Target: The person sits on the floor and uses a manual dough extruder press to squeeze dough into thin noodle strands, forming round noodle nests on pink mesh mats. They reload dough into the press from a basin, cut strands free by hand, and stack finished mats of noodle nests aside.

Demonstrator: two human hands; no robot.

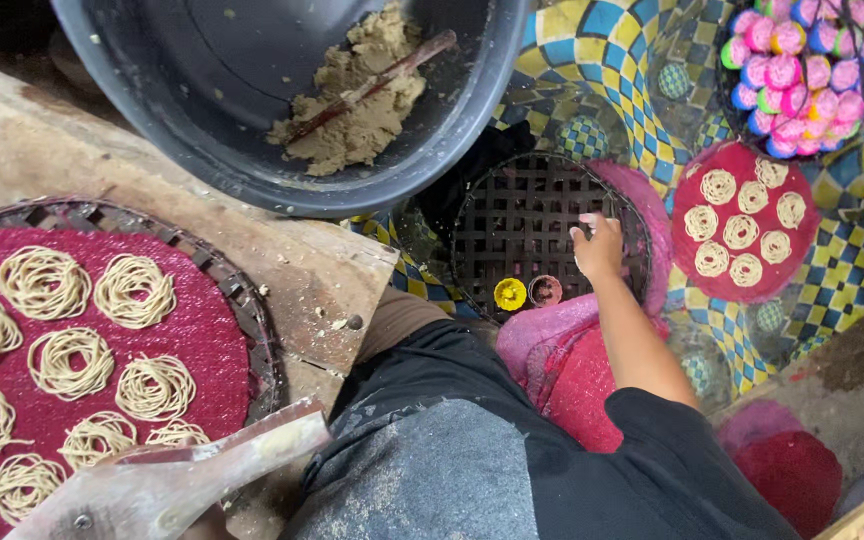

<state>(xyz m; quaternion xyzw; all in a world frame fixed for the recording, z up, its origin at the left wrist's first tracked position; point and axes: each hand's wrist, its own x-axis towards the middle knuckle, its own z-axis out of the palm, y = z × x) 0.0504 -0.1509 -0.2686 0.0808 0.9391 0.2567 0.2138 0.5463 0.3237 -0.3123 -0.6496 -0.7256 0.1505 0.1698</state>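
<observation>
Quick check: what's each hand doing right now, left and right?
Left hand: not clearly in view; whether it grips the dough press at the bottom edge cannot be told.
Right hand: reaching out, fingers loosely curled on the dark woven tray, holding nothing visible.

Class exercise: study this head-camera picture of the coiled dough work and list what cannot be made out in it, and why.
- Left hand: almost wholly hidden behind the dough-smeared tool; its grip cannot be made out.
- Right hand: over the dark lattice tray; fingers blurred, contact unclear.
- Big red tray of coils: cut off by the left and bottom edges.
- Stick in the black basin: lower end buried in dough.
</observation>
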